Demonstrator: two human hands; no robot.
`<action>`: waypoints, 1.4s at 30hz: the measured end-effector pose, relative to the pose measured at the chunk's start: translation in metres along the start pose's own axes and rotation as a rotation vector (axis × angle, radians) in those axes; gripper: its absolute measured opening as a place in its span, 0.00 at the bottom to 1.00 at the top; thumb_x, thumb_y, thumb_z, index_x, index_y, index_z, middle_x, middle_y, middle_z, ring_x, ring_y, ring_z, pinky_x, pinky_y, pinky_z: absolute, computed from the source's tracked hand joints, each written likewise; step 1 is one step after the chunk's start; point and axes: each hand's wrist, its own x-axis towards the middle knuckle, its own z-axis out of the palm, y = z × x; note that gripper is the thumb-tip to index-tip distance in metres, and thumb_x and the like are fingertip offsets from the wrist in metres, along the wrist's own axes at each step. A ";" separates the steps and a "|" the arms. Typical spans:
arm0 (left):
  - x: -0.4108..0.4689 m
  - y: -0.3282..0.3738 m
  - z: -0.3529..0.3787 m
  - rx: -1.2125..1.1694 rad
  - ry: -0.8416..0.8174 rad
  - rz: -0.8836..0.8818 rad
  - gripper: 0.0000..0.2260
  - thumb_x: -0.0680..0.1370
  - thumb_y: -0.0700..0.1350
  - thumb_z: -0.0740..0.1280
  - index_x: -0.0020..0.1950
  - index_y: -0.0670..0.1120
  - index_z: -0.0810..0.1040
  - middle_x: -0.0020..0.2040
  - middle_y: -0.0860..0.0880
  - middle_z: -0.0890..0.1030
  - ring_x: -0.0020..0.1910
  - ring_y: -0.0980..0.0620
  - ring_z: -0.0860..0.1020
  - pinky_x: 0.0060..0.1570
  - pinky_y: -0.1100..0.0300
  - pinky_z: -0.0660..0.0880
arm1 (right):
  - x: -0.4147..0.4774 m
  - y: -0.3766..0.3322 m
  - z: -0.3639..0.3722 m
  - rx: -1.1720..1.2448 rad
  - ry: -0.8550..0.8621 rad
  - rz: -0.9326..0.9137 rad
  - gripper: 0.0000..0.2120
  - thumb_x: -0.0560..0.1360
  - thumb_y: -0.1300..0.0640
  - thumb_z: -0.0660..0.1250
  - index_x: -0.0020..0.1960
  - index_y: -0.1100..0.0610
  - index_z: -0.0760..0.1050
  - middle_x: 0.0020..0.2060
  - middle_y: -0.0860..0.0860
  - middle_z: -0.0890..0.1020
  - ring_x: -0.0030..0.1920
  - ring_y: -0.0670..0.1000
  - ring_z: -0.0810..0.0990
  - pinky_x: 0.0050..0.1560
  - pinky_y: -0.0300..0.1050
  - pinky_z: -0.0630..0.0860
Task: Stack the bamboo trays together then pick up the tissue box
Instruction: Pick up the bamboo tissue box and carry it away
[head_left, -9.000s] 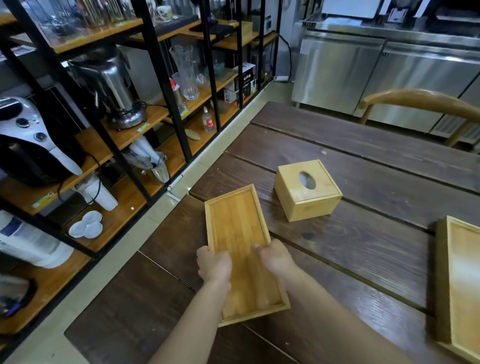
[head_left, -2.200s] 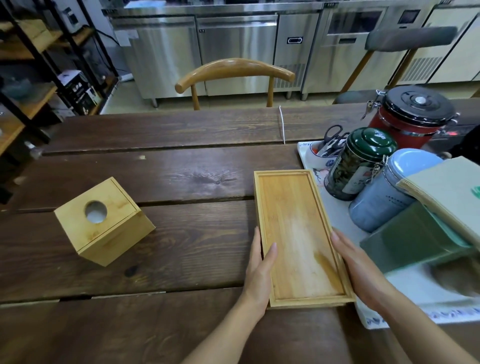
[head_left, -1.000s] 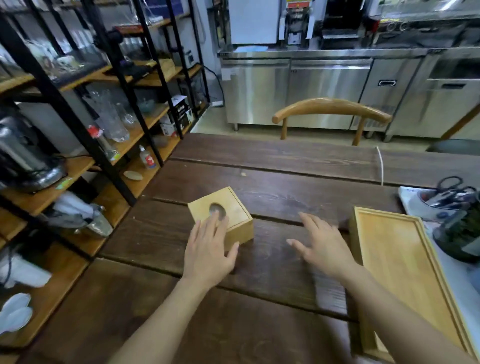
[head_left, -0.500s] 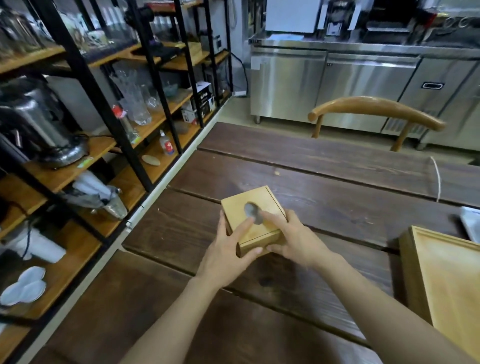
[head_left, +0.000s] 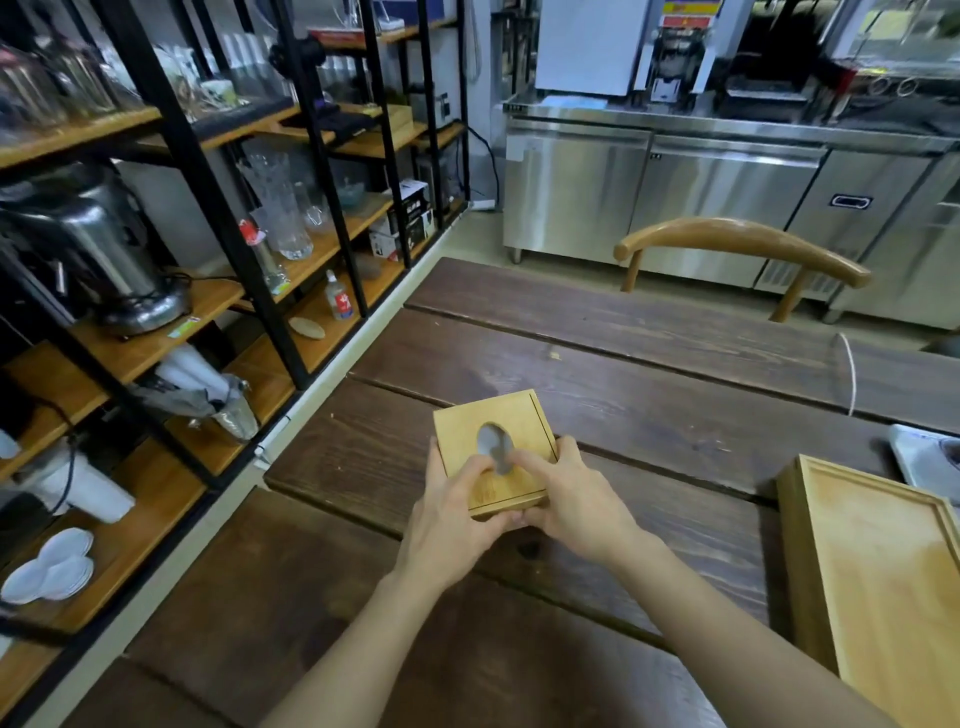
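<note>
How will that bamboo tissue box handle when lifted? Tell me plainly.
The bamboo tissue box looks rigid, with flat wooden panels, so it should not flex under the left hand and right hand. Its smooth faces could be slightly slippery, so a two-sided grip makes sense. Being hollow with a round opening on top, it is probably light.

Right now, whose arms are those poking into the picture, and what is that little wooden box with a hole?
Those arms belong to a person wearing a camera on their head, so you see what they see, looking down. Their left hand and right hand grip a small square bamboo tissue box with an oval hole on top, over a dark brown plank table. At the right edge lie the light bamboo trays. Shelves of kitchen things stand on the left.
</note>
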 end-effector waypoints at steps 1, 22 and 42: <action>-0.009 0.000 -0.006 -0.002 0.012 -0.005 0.22 0.70 0.58 0.70 0.61 0.57 0.67 0.73 0.47 0.55 0.62 0.46 0.70 0.57 0.54 0.74 | -0.005 -0.007 -0.001 0.001 -0.003 -0.015 0.27 0.73 0.54 0.66 0.67 0.41 0.58 0.58 0.56 0.65 0.41 0.53 0.71 0.44 0.43 0.74; -0.252 -0.099 -0.111 -0.024 0.391 -0.542 0.25 0.71 0.58 0.69 0.64 0.57 0.65 0.75 0.46 0.51 0.66 0.44 0.68 0.61 0.52 0.72 | -0.057 -0.240 0.107 0.042 -0.353 -0.484 0.28 0.73 0.56 0.65 0.65 0.37 0.56 0.58 0.54 0.63 0.47 0.54 0.75 0.43 0.47 0.79; -0.303 -0.135 -0.099 -0.148 0.607 -0.744 0.23 0.70 0.52 0.73 0.59 0.59 0.65 0.76 0.45 0.47 0.70 0.41 0.66 0.62 0.50 0.74 | -0.069 -0.296 0.151 -0.032 -0.533 -0.589 0.28 0.72 0.59 0.65 0.63 0.38 0.58 0.54 0.52 0.62 0.40 0.52 0.71 0.34 0.42 0.70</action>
